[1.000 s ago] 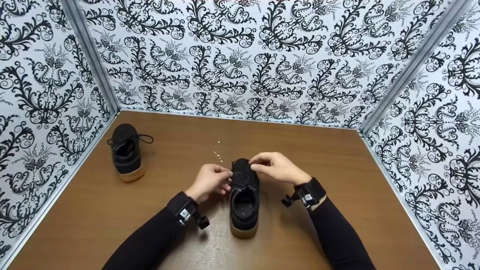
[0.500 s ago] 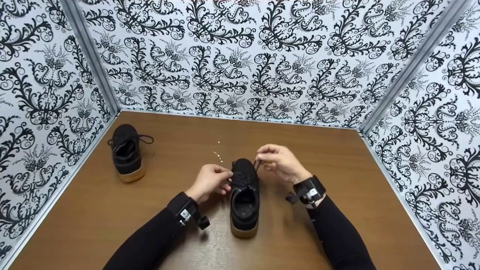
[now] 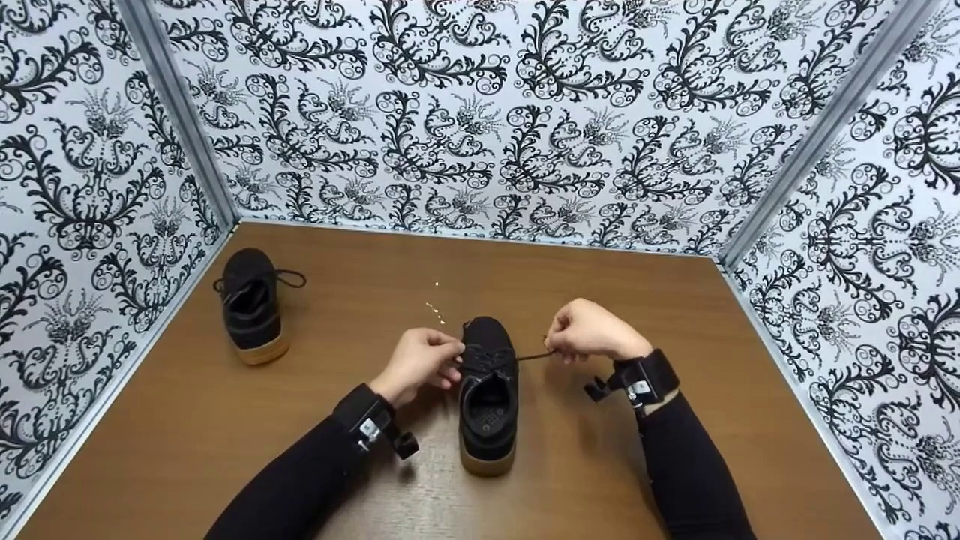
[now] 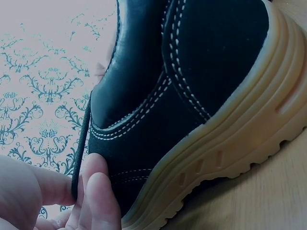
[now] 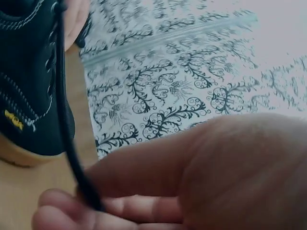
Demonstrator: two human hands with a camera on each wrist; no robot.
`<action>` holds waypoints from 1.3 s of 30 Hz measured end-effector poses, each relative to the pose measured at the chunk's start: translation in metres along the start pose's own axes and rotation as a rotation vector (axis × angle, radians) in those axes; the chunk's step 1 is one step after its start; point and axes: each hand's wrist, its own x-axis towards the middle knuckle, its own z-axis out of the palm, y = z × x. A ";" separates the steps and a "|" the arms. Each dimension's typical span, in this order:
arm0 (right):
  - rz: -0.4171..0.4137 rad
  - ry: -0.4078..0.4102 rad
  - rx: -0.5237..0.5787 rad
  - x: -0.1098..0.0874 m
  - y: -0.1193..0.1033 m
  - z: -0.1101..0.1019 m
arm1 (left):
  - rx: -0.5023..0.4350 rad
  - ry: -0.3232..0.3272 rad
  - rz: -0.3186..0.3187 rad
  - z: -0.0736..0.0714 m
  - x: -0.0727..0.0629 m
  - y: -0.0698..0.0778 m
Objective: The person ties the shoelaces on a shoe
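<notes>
A black low shoe (image 3: 489,442) with a tan sole stands on the table, heel toward me. Along its left side, my left hand (image 3: 418,364) pinches a black shoelace (image 4: 82,143) between thumb and fingers, with the fingertips against the shoe's side in the left wrist view. Out to the right, my right hand (image 3: 592,330) holds the other lace end (image 3: 535,355), which runs taut from the shoe's side. The right wrist view has this lace passing the eyelets and a yellow tag (image 5: 13,120) on the shoe.
A matching black shoe (image 3: 253,311) sits at the back left, its lace looped out to the right. Patterned panels (image 3: 480,127) wall in the wooden table (image 3: 360,285) at the back and sides. Small light specks (image 3: 436,311) show beyond the near shoe.
From beside the toe, my right hand has taken up the lace, lifted it and drawn it out to the right. My left hand stays at the shoe's left side.
</notes>
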 end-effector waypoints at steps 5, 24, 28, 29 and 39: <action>-0.222 0.190 -0.063 0.002 -0.022 0.022 | -0.004 -0.001 -0.002 0.000 0.002 -0.001; -0.362 0.086 -0.092 0.008 -0.026 0.040 | 0.006 0.006 -0.003 0.000 0.001 0.000; -0.416 0.046 -0.111 0.012 -0.026 0.047 | 0.002 0.008 -0.004 0.000 0.002 0.001; -0.434 0.041 -0.113 0.012 -0.026 0.049 | 0.001 0.008 -0.003 0.000 0.002 0.001; -0.524 0.033 -0.110 0.012 -0.030 0.060 | -0.009 0.015 0.009 -0.001 0.005 -0.001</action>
